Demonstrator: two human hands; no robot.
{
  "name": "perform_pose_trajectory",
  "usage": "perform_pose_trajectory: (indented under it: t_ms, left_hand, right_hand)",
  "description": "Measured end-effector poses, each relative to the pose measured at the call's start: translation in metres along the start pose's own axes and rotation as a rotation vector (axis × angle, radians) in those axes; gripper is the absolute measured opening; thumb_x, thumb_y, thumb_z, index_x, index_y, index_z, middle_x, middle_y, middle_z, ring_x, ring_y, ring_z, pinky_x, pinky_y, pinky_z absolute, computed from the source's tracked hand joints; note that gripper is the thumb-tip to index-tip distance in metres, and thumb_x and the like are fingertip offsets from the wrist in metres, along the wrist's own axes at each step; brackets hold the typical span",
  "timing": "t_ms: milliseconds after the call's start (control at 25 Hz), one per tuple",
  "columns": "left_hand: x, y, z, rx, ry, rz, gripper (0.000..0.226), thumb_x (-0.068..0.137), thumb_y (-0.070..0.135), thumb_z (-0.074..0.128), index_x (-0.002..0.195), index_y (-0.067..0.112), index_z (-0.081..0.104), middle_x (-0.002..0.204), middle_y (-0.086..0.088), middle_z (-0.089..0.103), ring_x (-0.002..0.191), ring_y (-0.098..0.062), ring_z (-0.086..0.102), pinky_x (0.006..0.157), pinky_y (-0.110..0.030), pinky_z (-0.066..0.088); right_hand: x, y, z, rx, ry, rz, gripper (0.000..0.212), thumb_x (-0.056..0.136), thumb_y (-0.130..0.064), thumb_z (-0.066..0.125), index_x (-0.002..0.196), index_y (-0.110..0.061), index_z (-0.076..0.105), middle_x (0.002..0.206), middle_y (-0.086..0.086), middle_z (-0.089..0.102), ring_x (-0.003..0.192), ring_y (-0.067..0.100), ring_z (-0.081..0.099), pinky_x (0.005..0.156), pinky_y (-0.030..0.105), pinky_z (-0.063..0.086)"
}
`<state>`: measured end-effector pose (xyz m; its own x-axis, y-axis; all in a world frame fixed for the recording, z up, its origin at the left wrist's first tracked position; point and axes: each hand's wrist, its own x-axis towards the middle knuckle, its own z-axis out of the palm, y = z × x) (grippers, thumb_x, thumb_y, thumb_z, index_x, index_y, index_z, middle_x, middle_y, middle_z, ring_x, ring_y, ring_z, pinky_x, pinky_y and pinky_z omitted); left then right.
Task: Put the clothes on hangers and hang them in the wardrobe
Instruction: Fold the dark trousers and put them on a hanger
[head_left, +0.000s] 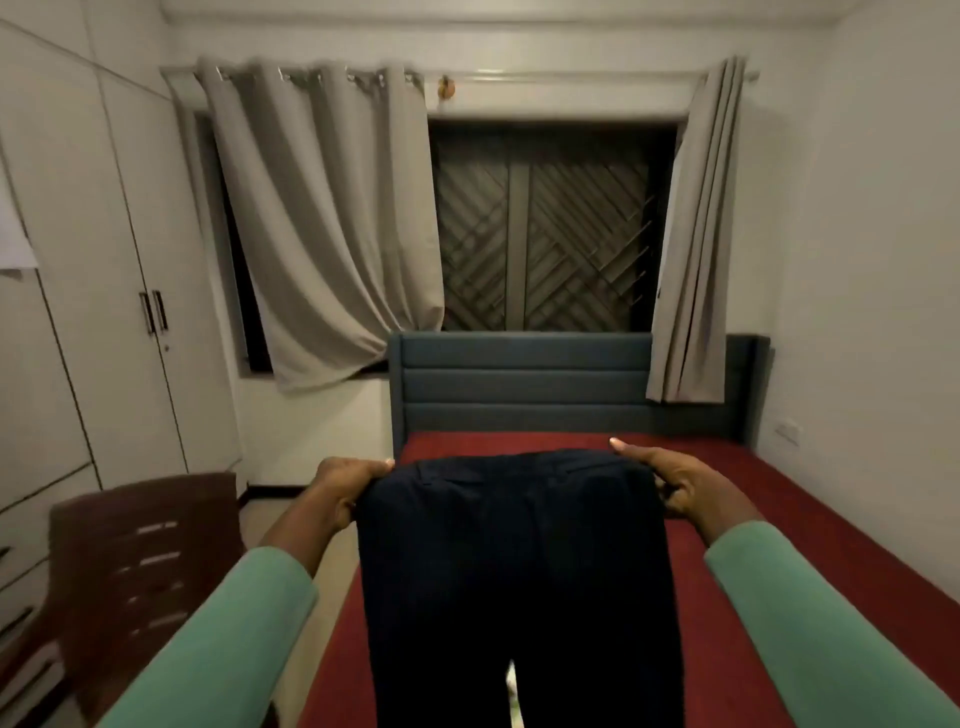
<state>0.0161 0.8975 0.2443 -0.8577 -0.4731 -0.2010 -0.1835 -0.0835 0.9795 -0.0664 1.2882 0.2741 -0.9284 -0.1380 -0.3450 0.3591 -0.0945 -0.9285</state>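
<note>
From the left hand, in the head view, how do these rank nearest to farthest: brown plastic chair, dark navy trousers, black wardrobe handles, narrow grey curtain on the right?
1. Dark navy trousers, gripped by the left hand.
2. Brown plastic chair, lower left.
3. Black wardrobe handles, left wall.
4. Narrow grey curtain, far right.
</note>
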Motion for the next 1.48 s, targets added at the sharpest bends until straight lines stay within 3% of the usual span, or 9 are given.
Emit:
perform_pose_trajectory:
  t_ms: [80,200,280,400,640,920,1080,1320,1480]
  left_hand:
    - [0.021,-0.075,0.017,-0.158,0.049,-0.132,0.027,0.086,0.011,0.082,0.107,-0.004,0.073,0.117,-0.022,0.074,0.093,-0.030,0.073,0.066,-0.035,0.060]
    - [0.001,-0.149,0.050,-0.328,0.174,-0.177,0.020,0.081,0.008,0.086,0.095,-0.001,0.074,0.104,-0.021,0.077,0.089,-0.029,0.073,0.084,-0.043,0.063]
    - [-0.029,-0.174,0.074,-0.370,0.166,-0.155,0.016,0.082,0.006,0.084,0.089,0.000,0.072,0.086,-0.017,0.077,0.077,-0.026,0.073,0.076,-0.038,0.064]
    - [-0.071,-0.199,0.108,-0.420,0.065,-0.121,0.024,0.080,0.007,0.085,0.099,0.000,0.072,0.101,-0.025,0.075,0.088,-0.034,0.071,0.087,-0.048,0.061]
    - [-0.132,-0.220,0.176,-0.113,0.098,0.191,0.014,0.088,0.005,0.079,0.101,0.010,0.077,0.089,-0.002,0.080,0.082,-0.013,0.074,0.079,-0.032,0.061]
    - [-0.148,-0.234,0.194,0.404,0.162,0.410,0.026,0.091,0.024,0.076,0.116,0.033,0.078,0.088,0.008,0.061,0.080,-0.011,0.066,0.074,-0.039,0.059]
    - [-0.155,-0.236,0.200,0.462,0.169,0.460,0.027,0.092,0.025,0.075,0.119,0.030,0.077,0.085,0.011,0.060,0.077,-0.010,0.064,0.071,-0.039,0.059]
    - [-0.153,-0.239,0.187,0.339,-0.167,0.405,0.050,0.086,-0.011,0.058,0.126,0.015,0.073,0.106,0.005,0.070,0.093,-0.005,0.072,0.080,-0.022,0.059]
    - [-0.124,-0.216,0.162,0.390,0.068,0.429,0.040,0.088,-0.003,0.061,0.116,0.023,0.074,0.112,0.004,0.070,0.097,-0.003,0.067,0.083,-0.017,0.053]
  right_hand:
    - [0.020,0.071,-0.005,0.126,0.044,0.086,0.014,0.090,-0.012,0.074,0.088,0.001,0.068,0.065,0.014,0.073,0.049,0.023,0.070,0.043,0.032,0.058]
    - [0.033,0.158,-0.009,0.199,0.162,0.104,0.017,0.079,-0.003,0.081,0.091,-0.002,0.069,0.069,0.010,0.072,0.060,0.021,0.068,0.054,0.029,0.057]
    - [0.027,0.197,-0.003,0.214,0.216,0.029,0.013,0.083,0.002,0.078,0.093,-0.002,0.070,0.073,0.009,0.072,0.066,0.020,0.067,0.059,0.029,0.058]
    - [0.005,0.230,0.018,0.195,0.182,-0.063,0.011,0.090,0.002,0.071,0.087,-0.008,0.068,0.069,0.003,0.072,0.064,0.017,0.066,0.057,0.024,0.058]
    - [-0.011,0.265,0.033,0.066,0.169,-0.224,0.011,0.089,-0.010,0.076,0.100,-0.011,0.075,0.091,0.009,0.080,0.092,0.027,0.076,0.085,0.043,0.061]
    - [-0.017,0.279,0.016,0.125,0.149,-0.224,0.015,0.090,-0.008,0.075,0.105,-0.009,0.077,0.095,0.011,0.080,0.096,0.030,0.076,0.094,0.054,0.058]
    - [-0.017,0.281,0.011,0.113,0.144,-0.244,0.015,0.092,-0.008,0.072,0.106,-0.010,0.077,0.096,0.008,0.080,0.095,0.026,0.077,0.093,0.051,0.059]
    - [-0.016,0.283,-0.005,-0.099,0.039,-0.381,0.036,0.087,0.008,0.064,0.119,-0.008,0.071,0.113,0.004,0.076,0.110,0.015,0.071,0.099,0.035,0.056]
    - [-0.032,0.290,-0.005,-0.208,0.034,-0.472,0.038,0.081,0.004,0.053,0.109,-0.013,0.072,0.104,-0.003,0.074,0.095,0.006,0.069,0.085,0.026,0.055]
